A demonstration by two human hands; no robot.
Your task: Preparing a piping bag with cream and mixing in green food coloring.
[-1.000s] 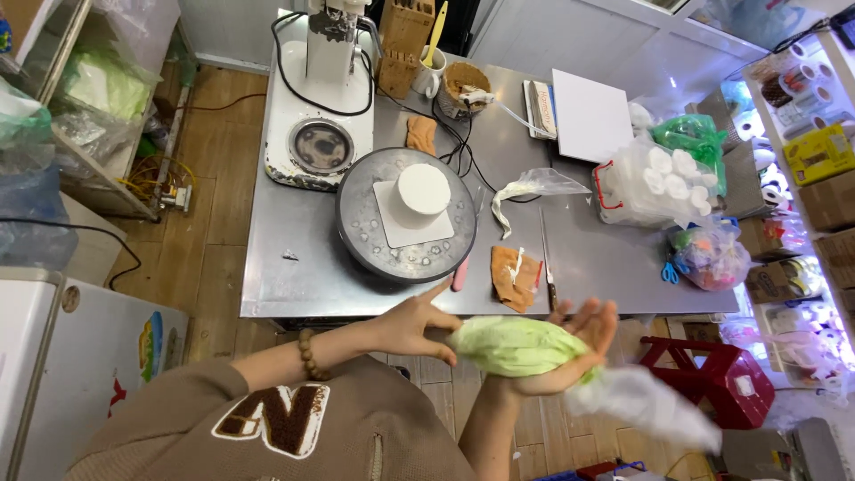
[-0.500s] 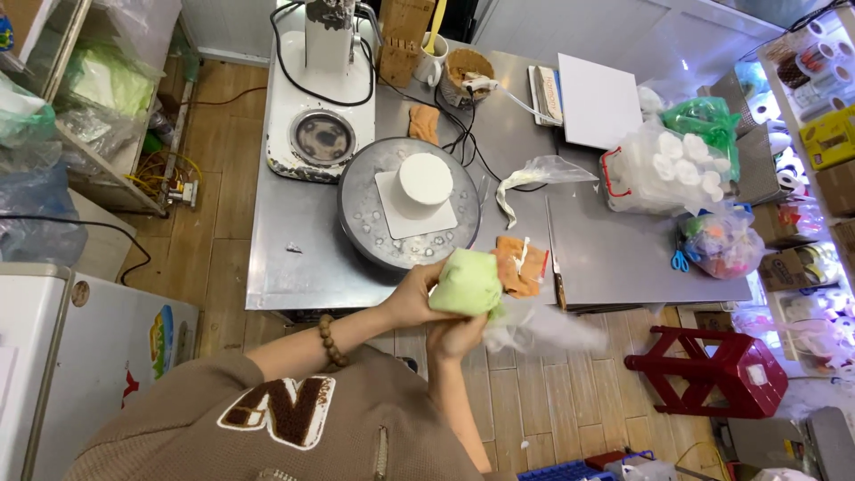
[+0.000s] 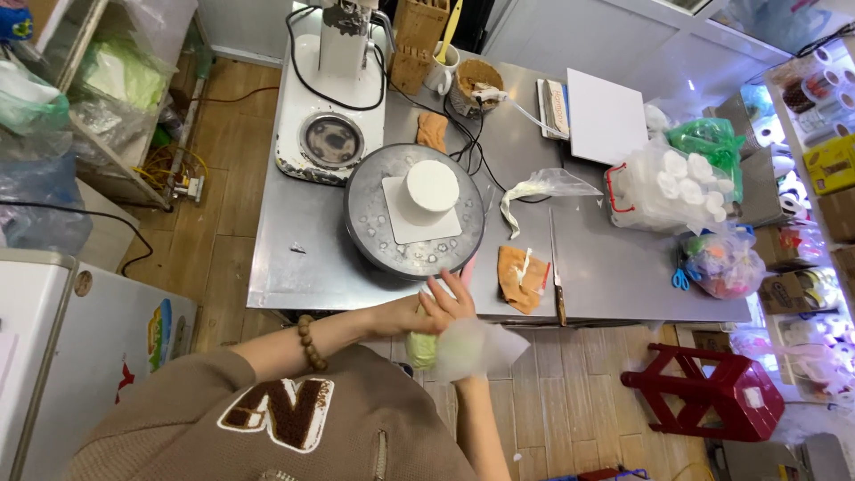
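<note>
Both my hands meet just below the front edge of the steel table. My left hand, with a bead bracelet on its wrist, grips a clear piping bag filled with pale green cream. My right hand holds the bag's loose plastic top, which bunches out to the right. Right behind the hands, a small white round cake stands on a square board on a grey turntable.
An orange cloth and a long spatula lie right of the turntable, with a second piping bag behind. A mixer base stands at the back left and a bag of white cups at the right. On the floor at the right is a red stool.
The green piping bag went from my open right palm at the lower right up to the table edge, then lower. Both hands have now closed around it.
</note>
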